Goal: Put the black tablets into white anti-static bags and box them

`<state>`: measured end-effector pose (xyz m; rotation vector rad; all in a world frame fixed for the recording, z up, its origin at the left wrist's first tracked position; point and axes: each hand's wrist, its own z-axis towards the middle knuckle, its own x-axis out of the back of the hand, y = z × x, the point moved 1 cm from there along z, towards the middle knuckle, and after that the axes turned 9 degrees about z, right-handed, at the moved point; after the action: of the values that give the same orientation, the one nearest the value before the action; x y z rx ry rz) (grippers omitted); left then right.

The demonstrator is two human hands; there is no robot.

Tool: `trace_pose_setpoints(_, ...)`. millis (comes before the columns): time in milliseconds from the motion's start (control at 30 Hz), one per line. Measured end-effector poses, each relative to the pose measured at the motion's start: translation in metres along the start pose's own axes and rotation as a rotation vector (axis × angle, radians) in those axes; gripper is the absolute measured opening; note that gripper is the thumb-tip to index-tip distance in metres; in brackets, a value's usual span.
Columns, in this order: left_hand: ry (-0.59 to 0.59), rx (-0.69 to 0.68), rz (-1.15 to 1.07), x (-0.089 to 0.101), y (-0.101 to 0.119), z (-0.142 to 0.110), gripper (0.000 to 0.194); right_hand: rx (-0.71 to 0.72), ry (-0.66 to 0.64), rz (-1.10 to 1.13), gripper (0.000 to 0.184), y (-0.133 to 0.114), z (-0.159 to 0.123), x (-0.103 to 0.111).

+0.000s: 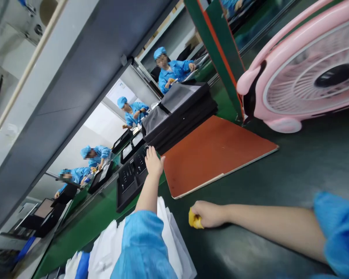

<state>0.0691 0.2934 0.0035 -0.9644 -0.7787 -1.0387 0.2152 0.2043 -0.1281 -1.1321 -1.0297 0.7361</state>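
Observation:
My left hand (154, 162) reaches forward with its fingers stretched out, over the near right end of a black tray (130, 176) that has small pieces set in it. Whether the fingertips touch the tray I cannot tell. Lower right, my right hand (211, 214) is closed around a yellow wad (195, 220), which looks like a cloth or a sponge, resting on or just above the dark green table (250, 178). White sheets (174, 240) lie under and beside my left forearm.
A reddish-brown board (215, 151) lies ahead of my right hand. Behind it rises a stack of black cases (180, 116). A pink fan (311, 69) stands at the upper right. More black trays sit along the green conveyor (84, 221), with several co-workers in blue beyond. A grey beam (66, 89) crosses overhead.

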Motion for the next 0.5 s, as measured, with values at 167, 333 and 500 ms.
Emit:
trace_pose_setpoints(167,0.032,-0.014,0.029,-0.011,-0.005,0.097,0.061,-0.033,-0.067,0.146,0.034,0.008,0.010,-0.001)
trace_pose_setpoints(333,0.103,-0.027,0.049,-0.019,-0.017,0.130,0.044,-0.075,-0.102,0.277,0.037,0.012,0.009,0.008)
trace_pose_setpoints(500,0.197,-0.042,0.062,-0.015,-0.023,0.122,0.048,-0.035,-0.117,0.257,0.039,0.013,0.009,0.009)
